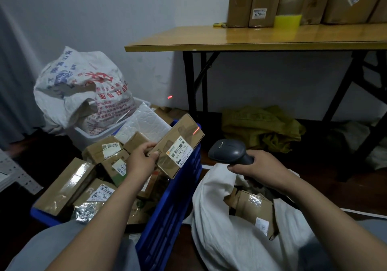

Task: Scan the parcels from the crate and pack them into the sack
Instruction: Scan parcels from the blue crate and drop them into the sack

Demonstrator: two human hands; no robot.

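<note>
Fingers (154,155) of the left hand (142,163) are curled under the near end of a flat cardboard parcel (184,136), thumb on top, clamped on it. The parcel is held tilted above the right rim of the blue crate (178,199), with its barcode label (180,152) facing up. The right hand (258,166) is wrapped tight round the handle of a grey scanner (228,150), held to the right of the crate and aimed across at the parcel.

The red scan line (196,131) falls on bare cardboard at the parcel's far corner, beyond the label; a red spot (169,97) shows on the wall behind the crate. The crate holds many more parcels. The white sack (219,241) lies just beside the crate's right wall, mouth open, with one boxed parcel (251,208) visible inside.

Findings, as judgement: the scan is in hand, not confirmed.
- Misread risk: the beam is off the barcode, so the parcel could go into the sack unscanned.
- Drop risk: the grip is at one end only, so the parcel's far end is unsupported and could swing down.
- Packing risk: the sack mouth sags, so a one-handed drop may catch the folded cloth.
</note>
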